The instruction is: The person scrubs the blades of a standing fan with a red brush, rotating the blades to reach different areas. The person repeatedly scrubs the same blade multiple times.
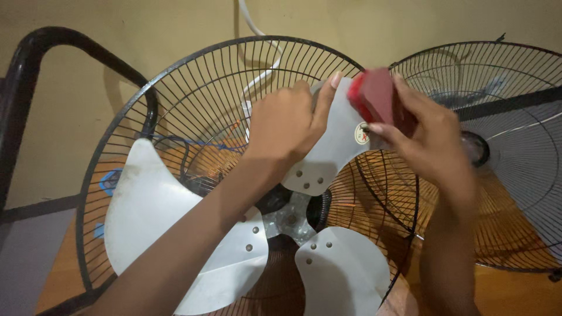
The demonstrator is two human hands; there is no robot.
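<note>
Left hand (pixel 288 126) pinches the upper fan blade (pixel 333 146) at 1 o'clock of the hub (pixel 291 219). Right hand (pixel 424 137) clamps a red pad (pixel 374 96) on its tip. Risk: hard pressure could bend the blade.

The fan blades (pixel 328 266) are pale silver-grey, each dotted with small dull rivets, and the left one carries faint brownish smudges. A small round sticker (pixel 362 133), white with red and green marks, sits on the far blade. The block (pixel 374 93) in the right hand (pixel 430 140) is deep red. Both wire guards (pixel 117 152) are black, as is the bent tube (pixel 35 70) at far left. The counter (pixel 515 289) is warm orange-brown wood, the cord (pixel 257 29) white, the wall mustard yellow. Blue patches (pixel 110 180) behind the grille may be tape.
</note>
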